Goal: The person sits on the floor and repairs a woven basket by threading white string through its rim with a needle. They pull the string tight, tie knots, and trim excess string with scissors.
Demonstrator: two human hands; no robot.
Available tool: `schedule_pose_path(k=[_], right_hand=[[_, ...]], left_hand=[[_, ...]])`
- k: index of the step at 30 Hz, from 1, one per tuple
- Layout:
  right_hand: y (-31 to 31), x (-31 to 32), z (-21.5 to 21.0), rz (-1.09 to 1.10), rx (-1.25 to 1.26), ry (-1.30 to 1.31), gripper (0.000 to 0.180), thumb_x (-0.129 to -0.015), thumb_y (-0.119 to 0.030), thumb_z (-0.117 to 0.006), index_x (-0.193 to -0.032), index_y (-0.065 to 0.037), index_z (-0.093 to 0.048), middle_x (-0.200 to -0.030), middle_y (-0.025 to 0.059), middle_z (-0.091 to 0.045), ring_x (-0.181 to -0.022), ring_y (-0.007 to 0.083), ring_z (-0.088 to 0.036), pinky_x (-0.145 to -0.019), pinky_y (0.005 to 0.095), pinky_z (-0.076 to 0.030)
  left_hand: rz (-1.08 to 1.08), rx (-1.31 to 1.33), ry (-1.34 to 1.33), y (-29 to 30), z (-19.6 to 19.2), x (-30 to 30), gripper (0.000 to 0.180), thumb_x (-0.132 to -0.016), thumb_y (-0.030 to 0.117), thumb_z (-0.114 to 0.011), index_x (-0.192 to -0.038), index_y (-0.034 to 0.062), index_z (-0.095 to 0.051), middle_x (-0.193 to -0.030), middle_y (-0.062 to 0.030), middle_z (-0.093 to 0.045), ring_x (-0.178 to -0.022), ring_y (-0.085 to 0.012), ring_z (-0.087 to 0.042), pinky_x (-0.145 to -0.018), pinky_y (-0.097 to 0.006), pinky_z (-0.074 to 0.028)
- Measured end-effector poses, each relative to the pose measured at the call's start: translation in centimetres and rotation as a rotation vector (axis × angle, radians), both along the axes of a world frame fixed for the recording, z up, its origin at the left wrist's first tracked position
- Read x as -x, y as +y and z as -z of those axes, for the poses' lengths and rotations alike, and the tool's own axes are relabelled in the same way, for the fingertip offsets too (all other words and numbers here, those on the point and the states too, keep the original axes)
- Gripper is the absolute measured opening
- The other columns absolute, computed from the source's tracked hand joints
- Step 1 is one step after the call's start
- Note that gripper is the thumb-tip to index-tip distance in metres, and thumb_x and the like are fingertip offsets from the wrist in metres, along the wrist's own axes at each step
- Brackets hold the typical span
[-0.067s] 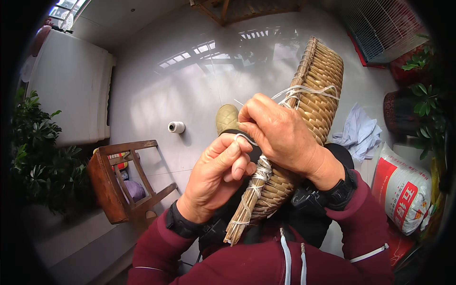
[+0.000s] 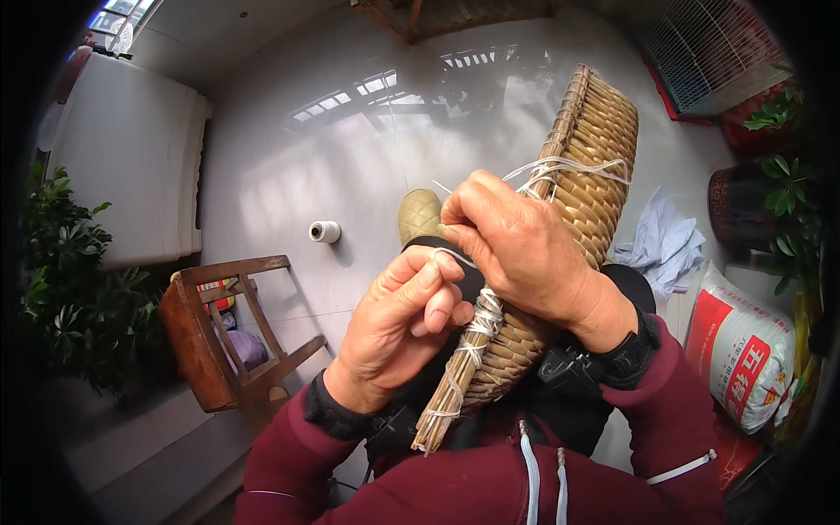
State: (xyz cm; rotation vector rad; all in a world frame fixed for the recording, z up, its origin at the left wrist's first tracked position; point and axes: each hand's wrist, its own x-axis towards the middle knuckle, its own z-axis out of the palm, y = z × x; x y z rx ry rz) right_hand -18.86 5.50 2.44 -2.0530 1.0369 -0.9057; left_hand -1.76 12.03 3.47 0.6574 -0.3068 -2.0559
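Note:
A woven straw basket (image 2: 595, 192) lies tilted across my lap, its far end up to the right. Along its edge runs a bundle of thin sticks (image 2: 453, 385), wrapped with white string near my body. My left hand (image 2: 407, 306) is closed, pinching white string (image 2: 455, 255) between thumb and forefinger beside the bundle. Over the basket's edge, my right hand (image 2: 521, 245) is closed too, thumb and forefinger pressed together on the same string. More loops of string cross the basket beyond my right hand. The exact string ends are hidden by the fingers.
A spool of white thread (image 2: 325, 232) stands on the tiled floor (image 2: 289, 192). A wooden stool (image 2: 210, 350) is at left, near leafy plants (image 2: 70, 254). At right are a crumpled white cloth (image 2: 662, 243), a printed sack (image 2: 739, 350) and a wire cage (image 2: 709, 52).
The basket's far end has shifted very slightly to the right. Both hands keep almost the same place and their hold on the string.

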Motion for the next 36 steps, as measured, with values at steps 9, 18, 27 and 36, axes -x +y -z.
schedule_pose_path(k=[9,18,27,36], right_hand=[[-0.1,-0.2,0.5,-0.097,0.008,-0.074,0.014,-0.083,-0.006,-0.068,-0.087,-0.004,-0.056,-0.074,0.0079,-0.054,-0.061,0.0231,-0.056,-0.055,0.0332,-0.044],[-0.2,0.3,0.6,-0.121,0.059,-0.104,0.016,-0.083,-0.006,-0.069,-0.088,-0.004,-0.054,-0.074,0.0071,-0.055,-0.059,0.0229,-0.054,-0.053,0.0324,-0.042],[-0.3,0.3,0.5,-0.137,0.059,-0.058,0.017,-0.077,-0.004,-0.071,-0.083,-0.006,-0.056,-0.067,0.0041,-0.054,-0.054,0.0196,-0.05,-0.049,0.031,-0.038],[0.1,-0.4,0.7,-0.122,0.095,-0.08,0.019,-0.075,-0.001,-0.072,-0.084,-0.008,-0.056,-0.064,0.0033,-0.053,-0.052,0.0186,-0.046,-0.045,0.0304,-0.035]], left_hand=[[0.142,0.044,-0.123,-0.5,-0.1,-2.1,0.019,-0.103,0.016,-0.049,-0.107,0.0015,-0.06,-0.072,-0.0012,-0.058,-0.063,-0.0058,-0.05,-0.063,-0.021,-0.04],[0.926,0.703,-0.795,-2.8,-0.9,-3.6,0.021,-0.101,0.02,-0.05,-0.107,0.0033,-0.061,-0.08,-0.0078,-0.063,-0.072,-0.0246,-0.061,-0.07,-0.036,-0.05],[0.695,-0.063,0.149,-1.2,3.4,-1.8,0.025,-0.098,0.015,-0.05,-0.074,0.0077,-0.048,-0.067,0.006,-0.038,-0.062,-0.0056,-0.033,-0.057,-0.023,-0.029],[0.436,-0.221,0.136,1.5,3.2,-1.8,0.027,-0.097,0.011,-0.05,-0.071,0.0072,-0.046,-0.065,0.0058,-0.037,-0.058,-0.0056,-0.029,-0.054,-0.024,-0.026]])
